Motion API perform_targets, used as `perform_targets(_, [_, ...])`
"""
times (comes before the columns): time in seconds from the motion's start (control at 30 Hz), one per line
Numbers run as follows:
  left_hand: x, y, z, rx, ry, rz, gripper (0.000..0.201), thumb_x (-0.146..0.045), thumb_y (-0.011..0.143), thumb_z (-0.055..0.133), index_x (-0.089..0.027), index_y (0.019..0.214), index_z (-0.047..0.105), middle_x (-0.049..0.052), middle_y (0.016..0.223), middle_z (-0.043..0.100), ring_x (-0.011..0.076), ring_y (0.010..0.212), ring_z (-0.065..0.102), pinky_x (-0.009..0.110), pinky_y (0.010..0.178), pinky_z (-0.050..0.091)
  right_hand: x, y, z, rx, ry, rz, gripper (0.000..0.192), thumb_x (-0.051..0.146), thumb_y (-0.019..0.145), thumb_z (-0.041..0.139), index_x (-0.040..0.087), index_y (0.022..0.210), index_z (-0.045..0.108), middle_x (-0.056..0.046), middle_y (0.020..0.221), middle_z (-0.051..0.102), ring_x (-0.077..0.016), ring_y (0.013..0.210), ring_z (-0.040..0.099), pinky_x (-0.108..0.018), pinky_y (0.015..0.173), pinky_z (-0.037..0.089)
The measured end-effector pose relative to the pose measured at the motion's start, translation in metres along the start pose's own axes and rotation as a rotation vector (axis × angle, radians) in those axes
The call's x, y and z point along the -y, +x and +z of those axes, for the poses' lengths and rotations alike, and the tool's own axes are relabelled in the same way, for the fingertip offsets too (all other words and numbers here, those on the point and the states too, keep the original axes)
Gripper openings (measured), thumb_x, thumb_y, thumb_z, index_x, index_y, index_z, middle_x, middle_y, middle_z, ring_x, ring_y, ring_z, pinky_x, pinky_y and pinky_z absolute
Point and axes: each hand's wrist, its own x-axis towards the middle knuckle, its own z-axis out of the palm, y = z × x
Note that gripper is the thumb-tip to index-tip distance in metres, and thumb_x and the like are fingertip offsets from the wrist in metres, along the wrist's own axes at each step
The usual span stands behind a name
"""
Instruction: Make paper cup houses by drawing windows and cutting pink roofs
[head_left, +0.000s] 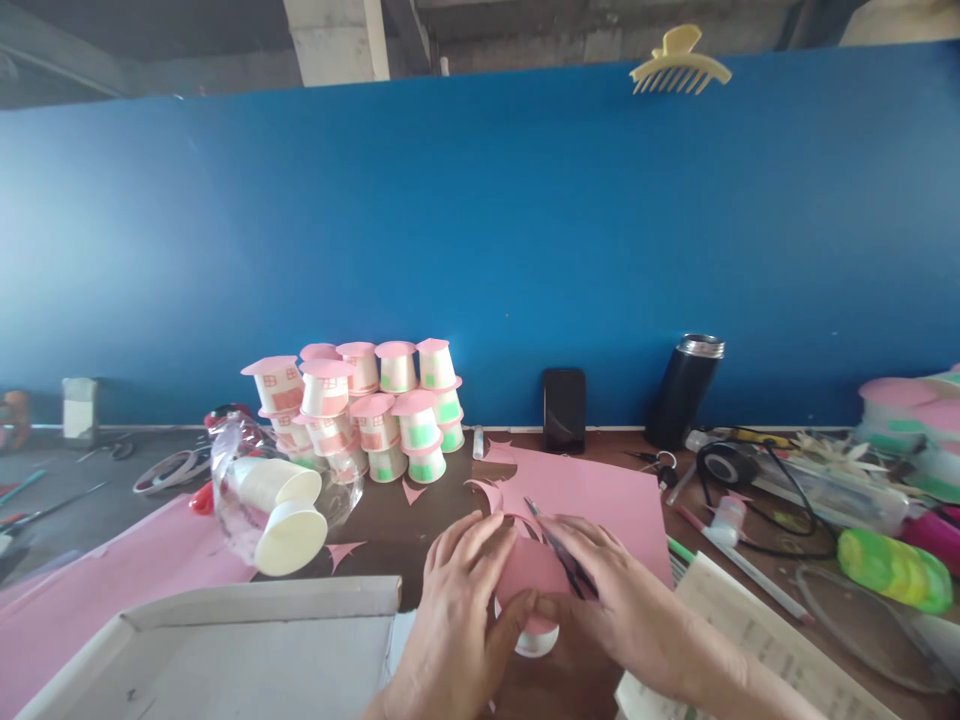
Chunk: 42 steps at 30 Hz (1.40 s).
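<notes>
Both hands are wrapped around a white paper cup [537,642] topped with a pink paper piece [529,572]. My left hand [466,600] grips its left side, fingers curled over the pink paper. On the other side, my right hand [615,590] has its thumb against the near edge, close to the left thumb. Dark scissors [553,538] lie beside the right fingers, partly covered; whether that hand touches them I cannot tell. Behind the hands spreads a pink paper sheet [600,490] with curved offcuts. Stacked paper cups [375,430] with pink tops and drawn windows stand at the back left.
A sleeve of plain paper cups [292,520] lies at left, behind a white cardboard tray [262,660]. A phone [564,410] and a black flask [684,390] stand against the blue partition [480,230]. Cables, a green-yellow bottle [894,570] and printed paper [750,650] crowd the right.
</notes>
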Motion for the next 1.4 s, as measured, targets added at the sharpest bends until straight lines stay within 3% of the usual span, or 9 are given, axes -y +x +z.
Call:
perform_targets(0.17, [-0.001, 0.002, -0.001, 0.034, -0.013, -0.004, 0.053, -0.046, 0.089, 0.048, -0.027, 0.138, 0.042, 0.005, 0.145, 0.044, 0.0295, 0.133, 0.033, 0.049, 0.105, 0.038, 0.018, -0.008, -0.011, 0.097, -0.147, -0.003, 0.076, 0.058, 0.086, 0.050, 0.026, 0.149, 0.023, -0.007, 0.156, 0.027, -0.0275, 0.142, 0.023, -0.046, 0.112, 0.031])
perform_targets(0.33, [-0.002, 0.001, -0.002, 0.028, -0.010, -0.027, 0.053, -0.047, 0.089, 0.048, -0.026, 0.138, 0.043, 0.006, 0.144, 0.044, 0.0294, 0.133, 0.034, 0.049, 0.106, 0.038, 0.041, -0.012, -0.008, 0.164, -0.365, 0.045, 0.087, 0.063, 0.083, 0.046, 0.012, 0.149, 0.022, -0.014, 0.157, 0.019, -0.0331, 0.142, 0.019, -0.057, 0.112, 0.022])
perform_targets(0.57, [-0.003, 0.000, -0.002, 0.034, 0.028, -0.016, 0.055, -0.048, 0.090, 0.046, -0.023, 0.139, 0.042, 0.007, 0.143, 0.046, 0.0269, 0.131, 0.037, 0.046, 0.105, 0.040, 0.014, -0.010, 0.029, 0.056, -0.519, -0.016, 0.090, 0.059, 0.084, 0.044, 0.004, 0.149, 0.017, -0.019, 0.155, 0.014, -0.0352, 0.143, 0.016, -0.064, 0.110, 0.016])
perform_targets(0.77, [-0.004, 0.001, -0.002, 0.005, 0.213, 0.058, 0.053, -0.044, 0.092, 0.043, -0.022, 0.140, 0.039, 0.005, 0.145, 0.045, 0.0257, 0.131, 0.038, 0.045, 0.103, 0.041, 0.008, -0.011, 0.038, -0.054, -0.612, -0.111, 0.107, 0.037, 0.080, 0.052, 0.009, 0.140, -0.032, -0.024, 0.153, 0.019, -0.0389, 0.139, 0.024, -0.069, 0.104, 0.024])
perform_targets(0.83, [-0.005, 0.001, 0.000, -0.041, 0.330, 0.099, 0.050, -0.040, 0.093, 0.042, -0.022, 0.140, 0.040, 0.003, 0.146, 0.045, 0.0262, 0.132, 0.038, 0.047, 0.104, 0.037, 0.009, -0.011, 0.039, -0.088, -0.632, -0.122, 0.107, 0.027, 0.080, 0.050, 0.010, 0.135, -0.040, -0.023, 0.153, 0.019, -0.0385, 0.138, 0.027, -0.069, 0.103, 0.027])
perform_targets(0.93, [-0.006, 0.000, 0.003, -0.143, 0.469, 0.141, 0.045, -0.035, 0.094, 0.041, -0.021, 0.137, 0.045, 0.001, 0.145, 0.046, 0.0257, 0.131, 0.038, 0.047, 0.106, 0.030, 0.009, -0.011, 0.040, -0.107, -0.662, -0.103, 0.104, 0.015, 0.078, 0.046, 0.012, 0.135, -0.041, -0.019, 0.154, 0.021, -0.0367, 0.138, 0.031, -0.068, 0.104, 0.027])
perform_targets(1.07, [-0.011, 0.000, 0.004, -0.228, 0.549, 0.165, 0.042, -0.035, 0.093, 0.041, -0.020, 0.130, 0.054, 0.001, 0.141, 0.051, 0.0262, 0.129, 0.039, 0.045, 0.106, 0.022, 0.008, -0.013, 0.038, -0.103, -0.657, -0.113, 0.104, 0.017, 0.079, 0.048, 0.014, 0.138, -0.038, -0.017, 0.155, 0.019, -0.0365, 0.138, 0.029, -0.067, 0.106, 0.026])
perform_targets(1.2, [-0.015, 0.000, 0.002, -0.211, 0.586, 0.177, 0.045, -0.036, 0.092, 0.040, -0.017, 0.130, 0.054, 0.003, 0.140, 0.052, 0.0276, 0.129, 0.038, 0.045, 0.106, 0.019, 0.007, -0.015, 0.039, -0.118, -0.641, -0.117, 0.110, 0.025, 0.077, 0.055, 0.013, 0.140, -0.036, -0.018, 0.156, 0.012, -0.0369, 0.139, 0.029, -0.065, 0.107, 0.024])
perform_targets(1.4, [-0.016, 0.000, 0.001, -0.178, 0.612, 0.180, 0.044, -0.033, 0.093, 0.039, -0.015, 0.131, 0.053, 0.001, 0.143, 0.049, 0.0261, 0.132, 0.035, 0.045, 0.106, 0.020, 0.010, -0.014, 0.040, -0.095, -0.664, -0.123, 0.133, 0.036, 0.065, 0.067, 0.006, 0.133, -0.044, -0.026, 0.153, 0.017, -0.0426, 0.136, 0.030, -0.070, 0.103, 0.024])
